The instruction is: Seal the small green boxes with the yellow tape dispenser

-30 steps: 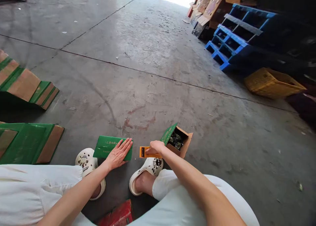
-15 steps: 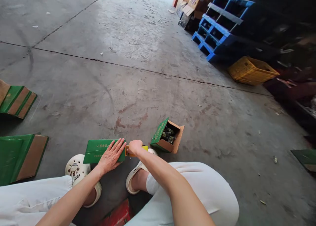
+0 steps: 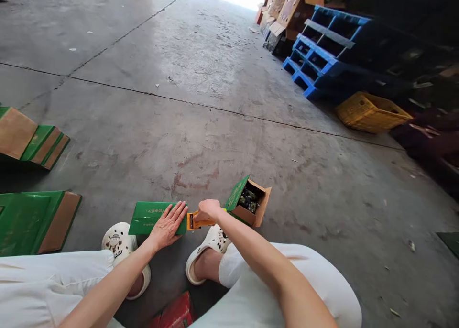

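A closed green carton (image 3: 142,213) lies near my feet, with pale printed lettering on its top. My left hand (image 3: 167,227) rests flat on its right end, fingers stretched out. Just right of that end, my right hand (image 3: 208,210) is wrapped round a yellow-orange hand tool (image 3: 195,220) with a dark part at its front. The tool's front sits at the carton's edge; I cannot tell its exact kind. Beyond my right hand stands an open green carton (image 3: 234,194), flaps up, with dark, shiny wrapped items (image 3: 249,200) inside.
Green-and-brown cartons (image 3: 27,223) lie at the left, with more stacked cartons (image 3: 43,144) behind them. A red box (image 3: 175,313) is between my legs. Blue pallets (image 3: 315,55) and a yellow crate (image 3: 371,112) stand at the right. White clogs (image 3: 120,239) are beside the carton.
My right hand has moved slightly right, away from the carton's end, and more of the tool's front shows. My left hand stays on the carton. The whole view has shifted a little.
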Action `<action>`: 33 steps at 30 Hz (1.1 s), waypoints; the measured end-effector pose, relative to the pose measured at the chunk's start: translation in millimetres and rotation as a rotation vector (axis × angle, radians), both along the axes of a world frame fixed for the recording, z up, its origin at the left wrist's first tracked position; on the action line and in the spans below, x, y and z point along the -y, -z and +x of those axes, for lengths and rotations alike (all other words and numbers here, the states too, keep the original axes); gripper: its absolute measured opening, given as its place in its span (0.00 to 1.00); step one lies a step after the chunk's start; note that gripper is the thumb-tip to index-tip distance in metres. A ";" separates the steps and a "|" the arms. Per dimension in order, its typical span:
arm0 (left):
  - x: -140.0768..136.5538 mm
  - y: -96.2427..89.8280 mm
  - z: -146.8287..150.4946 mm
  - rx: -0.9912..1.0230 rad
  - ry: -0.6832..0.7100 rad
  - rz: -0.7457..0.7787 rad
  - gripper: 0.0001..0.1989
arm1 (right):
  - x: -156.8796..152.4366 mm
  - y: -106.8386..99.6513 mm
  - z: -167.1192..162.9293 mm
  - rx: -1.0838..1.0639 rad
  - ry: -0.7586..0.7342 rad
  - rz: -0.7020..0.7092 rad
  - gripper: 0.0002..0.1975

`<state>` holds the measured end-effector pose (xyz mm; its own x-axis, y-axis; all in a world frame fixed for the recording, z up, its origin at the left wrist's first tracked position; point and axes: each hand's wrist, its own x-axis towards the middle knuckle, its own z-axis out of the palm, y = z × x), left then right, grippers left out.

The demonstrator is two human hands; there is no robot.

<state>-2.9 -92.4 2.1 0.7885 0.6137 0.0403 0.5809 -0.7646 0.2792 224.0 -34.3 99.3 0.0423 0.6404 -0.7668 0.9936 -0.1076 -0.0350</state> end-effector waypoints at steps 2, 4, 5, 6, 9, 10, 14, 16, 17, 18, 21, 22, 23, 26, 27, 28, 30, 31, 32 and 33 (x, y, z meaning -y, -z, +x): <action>0.2 0.0 1.8 -0.009 -0.002 0.006 0.60 | 5.1 5.4 -8.8 0.012 0.000 -0.005 0.22; 0.1 0.3 3.7 -0.023 -0.002 0.013 0.61 | 11.6 11.6 -15.1 0.020 0.008 -0.013 0.21; -0.2 0.7 3.9 -0.030 -0.005 0.018 0.62 | 15.1 14.4 -17.1 0.022 0.013 -0.020 0.21; -0.6 1.1 2.8 -0.037 -0.012 0.022 0.63 | 18.4 16.6 -18.2 0.022 0.019 -0.028 0.21; -3.7 2.4 -10.7 -0.050 -0.069 0.020 0.66 | 25.2 18.5 -17.8 0.023 0.035 -0.053 0.21; -5.3 2.8 -18.8 -0.053 -0.094 0.013 0.67 | 25.4 17.3 -16.4 0.024 0.038 -0.058 0.21; -12.5 4.8 -54.8 -0.047 -0.236 -0.039 0.65 | 14.3 4.7 -5.1 0.017 0.038 -0.066 0.21; -17.1 6.4 -67.2 -0.014 -0.353 -0.110 0.61 | 4.2 -4.3 2.0 0.007 0.033 -0.077 0.20; -19.8 7.3 -71.7 0.017 -0.449 -0.154 0.58 | -0.6 -8.7 4.8 0.002 0.030 -0.084 0.19; -23.0 8.1 -75.3 0.059 -0.567 -0.204 0.55 | -4.9 -12.8 6.9 -0.001 0.026 -0.090 0.18; -34.0 8.7 -84.7 0.224 -0.918 -0.410 0.51 | -11.7 -21.0 7.1 -0.002 0.006 -0.087 0.18; -37.4 7.8 -87.7 0.265 -0.994 -0.498 0.52 | -11.7 -21.8 5.2 -0.001 -0.002 -0.078 0.18; -40.4 6.3 -90.4 0.293 -1.047 -0.590 0.53 | -10.7 -21.5 2.7 0.001 -0.010 -0.067 0.19; -44.9 -1.0 -95.3 0.351 -1.141 -0.847 0.44 | -4.2 -15.1 -5.6 0.011 -0.020 -0.033 0.22; -45.2 -3.7 -95.7 0.372 -1.168 -0.925 0.40 | -1.6 -11.8 -7.8 0.014 -0.019 -0.024 0.23; -45.2 -6.2 -95.7 0.393 -1.197 -1.003 0.37 | 0.9 -8.4 -9.5 0.017 -0.016 -0.014 0.22; -45.1 -10.4 -95.1 0.418 -1.257 -1.167 0.37 | 5.0 -2.3 -11.2 0.021 -0.011 0.006 0.21; -45.2 -12.1 -94.8 0.425 -1.284 -1.246 0.38 | 6.4 -0.1 -11.4 0.023 -0.008 0.017 0.20; -45.6 -13.7 -94.5 0.431 -1.305 -1.313 0.40 | 7.2 1.2 -11.3 0.024 -0.007 0.028 0.20; -46.2 -15.4 -94.2 0.439 -1.321 -1.363 0.42 | 7.5 1.8 -11.2 0.024 -0.007 0.039 0.19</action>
<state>-97.2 -46.2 17.5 -0.0514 0.5017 -0.8635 0.2526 0.8431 0.4748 212.8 -41.8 97.5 0.0561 0.6703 -0.7399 0.9949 -0.1000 -0.0153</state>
